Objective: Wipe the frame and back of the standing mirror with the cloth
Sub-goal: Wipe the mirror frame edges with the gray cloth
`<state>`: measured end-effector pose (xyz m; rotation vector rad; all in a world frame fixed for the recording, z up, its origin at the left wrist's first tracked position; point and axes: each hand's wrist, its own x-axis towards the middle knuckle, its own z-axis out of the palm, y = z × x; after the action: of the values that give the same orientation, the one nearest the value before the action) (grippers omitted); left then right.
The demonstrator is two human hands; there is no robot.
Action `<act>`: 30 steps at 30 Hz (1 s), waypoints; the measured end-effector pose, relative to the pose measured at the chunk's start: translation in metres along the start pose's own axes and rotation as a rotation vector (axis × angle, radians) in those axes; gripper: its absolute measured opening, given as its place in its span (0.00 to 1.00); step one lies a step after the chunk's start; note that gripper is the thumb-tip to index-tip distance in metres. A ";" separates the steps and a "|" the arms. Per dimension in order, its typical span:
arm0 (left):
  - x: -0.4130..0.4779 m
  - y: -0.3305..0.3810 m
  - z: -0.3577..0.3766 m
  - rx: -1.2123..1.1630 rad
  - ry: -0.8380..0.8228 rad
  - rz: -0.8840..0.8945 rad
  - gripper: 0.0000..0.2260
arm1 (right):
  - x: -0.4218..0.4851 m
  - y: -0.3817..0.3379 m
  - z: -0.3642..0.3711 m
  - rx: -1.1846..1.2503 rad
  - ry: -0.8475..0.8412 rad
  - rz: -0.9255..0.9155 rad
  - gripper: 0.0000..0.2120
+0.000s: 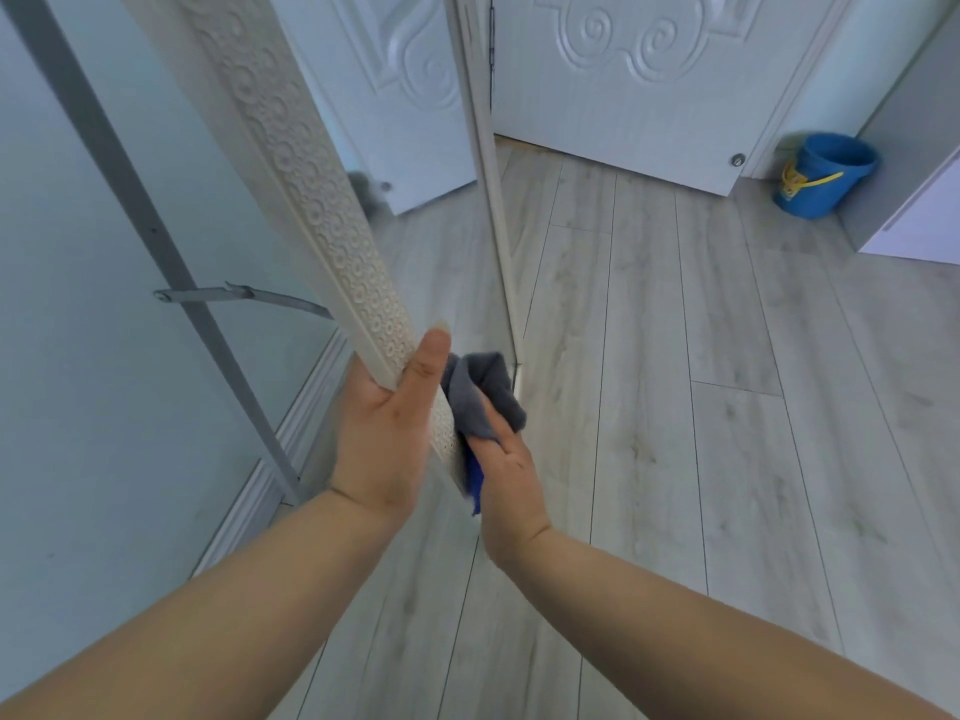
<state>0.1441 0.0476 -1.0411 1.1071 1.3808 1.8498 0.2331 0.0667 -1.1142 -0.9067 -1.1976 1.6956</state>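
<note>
So the standing mirror (431, 210) is tilted and seen edge-on here, its white embossed frame (311, 200) running diagonally from the top left down to the middle of the shot, with the glass side facing right and reflecting the door. The left hand (387, 433) is wrapped around the lower part of that frame, thumb up along the patterned face, clamped on it pretty firmly. The right hand (506, 478) is just beside it on the glass side, pressing a bunched grey cloth (480, 394) against the frame edge, with a bit of blue fabric poking out under the palm; the two hands are close together, nearly touching. Behind the frame on the left, the grey metal stand leg (156, 236) leans by the wall. A blue bucket (826, 174) with a yellow handle sits well apart on the wood floor (701, 459), near the white door (649, 85).
</note>
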 end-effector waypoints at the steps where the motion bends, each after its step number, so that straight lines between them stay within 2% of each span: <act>1: 0.000 -0.002 0.000 -0.003 -0.008 -0.002 0.09 | 0.007 -0.014 0.005 -0.027 -0.033 -0.064 0.16; 5: -0.003 0.001 0.001 0.011 0.016 -0.109 0.11 | 0.054 -0.075 0.018 -0.166 -0.098 -0.256 0.16; 7: -0.003 0.002 0.000 0.051 0.010 -0.117 0.06 | 0.078 -0.090 0.022 -0.236 -0.110 -0.288 0.20; 8: -0.003 0.003 0.000 0.064 -0.019 -0.098 0.04 | 0.090 -0.088 0.022 -0.257 -0.108 -0.286 0.25; 10: -0.004 0.001 -0.001 0.077 -0.055 -0.062 0.12 | 0.105 -0.072 0.023 -0.187 -0.096 -0.098 0.32; 11: -0.004 0.003 -0.001 0.106 -0.055 -0.059 0.13 | 0.111 -0.058 0.017 -0.127 -0.017 -0.003 0.30; 13: -0.004 0.003 -0.003 0.150 -0.067 -0.087 0.07 | 0.116 -0.025 0.003 -0.029 0.146 0.175 0.21; 14: -0.003 0.000 -0.005 0.170 -0.072 -0.091 0.10 | 0.117 -0.010 -0.004 -0.017 0.194 0.252 0.16; 15: -0.002 0.002 -0.006 0.182 -0.096 -0.111 0.16 | 0.119 0.001 -0.009 0.015 0.234 0.319 0.16; 17: -0.001 0.004 -0.009 0.155 -0.171 -0.162 0.15 | 0.123 0.008 -0.011 0.101 0.255 0.417 0.21; 18: 0.000 0.002 -0.010 0.139 -0.195 -0.167 0.15 | 0.126 0.003 -0.008 0.127 0.242 0.388 0.22; 21: 0.001 -0.003 -0.007 0.157 -0.175 -0.075 0.20 | 0.140 -0.034 0.005 0.061 0.147 0.070 0.26; 23: -0.003 -0.003 -0.006 0.193 -0.088 -0.048 0.17 | 0.145 -0.060 0.014 0.025 0.066 -0.115 0.28; 25: -0.005 -0.001 -0.005 0.235 -0.013 -0.043 0.14 | 0.148 -0.067 0.014 -0.014 0.008 -0.222 0.27; 28: 0.000 -0.003 -0.006 0.235 -0.082 -0.070 0.07 | 0.159 -0.046 -0.001 -0.102 0.000 -0.192 0.24; 30: -0.005 0.003 -0.007 0.201 -0.148 -0.067 0.13 | 0.161 -0.024 -0.011 -0.034 0.098 -0.007 0.22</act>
<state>0.1411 0.0392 -1.0406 1.2542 1.5221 1.5755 0.1875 0.2234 -1.1082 -0.9941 -1.1654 1.6107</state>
